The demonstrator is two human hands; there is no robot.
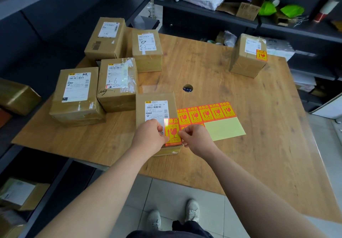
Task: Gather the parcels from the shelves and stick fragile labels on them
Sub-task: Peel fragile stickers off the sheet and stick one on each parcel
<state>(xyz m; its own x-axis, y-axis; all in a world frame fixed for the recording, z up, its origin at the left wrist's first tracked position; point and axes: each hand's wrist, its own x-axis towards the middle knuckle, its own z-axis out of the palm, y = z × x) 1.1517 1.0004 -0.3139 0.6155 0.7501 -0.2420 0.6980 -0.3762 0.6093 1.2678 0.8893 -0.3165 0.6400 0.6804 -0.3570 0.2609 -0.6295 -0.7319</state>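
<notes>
Left of table (268, 145): cluster of four parcels (118, 84) packed close together, shipping slips up. No yellow-and-red sticker shows on their tops, so probably queued for labelling. The nearest-left box sits close to the table's left edge, with little margin there.

Centre, near side: near parcel (155, 106) pulled apart from the cluster, slip up, placed within easy reach of both arms.

Left hand (148, 138): narrow grip, pinching the left edge of the fragile label (173, 133). The label lies over the parcel's near-right corner, just beside the shipping slip. Whether it is stuck down yet, cannot tell.

Right hand (196, 138): narrow grip, pinching the label's right edge. Holding both edges likely keeps it taut and square for laying flat.

Just right of the parcel: label sheet (207, 114), one row of stickers left, bare backing below. It is kept touching-close so the next peel is a short reach.

Beyond it: cable hole (187, 88) in the table.

Far right: labelled parcel (244, 62), set well apart, evidently the done pile. The table's right half is open wood, with room to slide finished boxes.
</notes>
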